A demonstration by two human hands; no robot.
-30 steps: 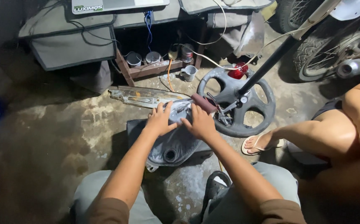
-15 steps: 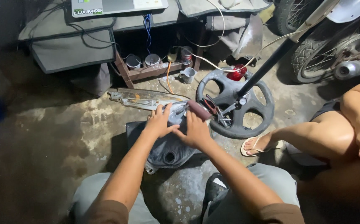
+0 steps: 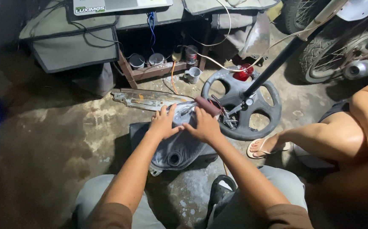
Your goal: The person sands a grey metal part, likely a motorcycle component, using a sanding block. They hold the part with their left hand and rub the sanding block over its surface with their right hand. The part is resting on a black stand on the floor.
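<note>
**Both hands bear down on grey plastic panel**

Since 1 second ago, both hands have barely shifted. Left hand [image 3: 163, 123] lies spread flat, steadying the grey panel [image 3: 177, 146] on its dark block [image 3: 138, 132]; right hand [image 3: 204, 126] presses beside, fingers together, near the steering wheel [image 3: 258, 99].

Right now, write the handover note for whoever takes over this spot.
Left hand: open, fingers spread, flat on the upper end of the grey plastic panel.
Right hand: pressed flat on the same panel beside the left, palm down; whether it grips anything cannot be told.
The panel lies on a dark block on the concrete floor, between the person's knees.
A maroon-handled tool lies just past the right hand, against the steering wheel.
A long worn metal strip lies beyond the panel.
Another person's leg is to the right.
Done and left: cannot tell.
</note>
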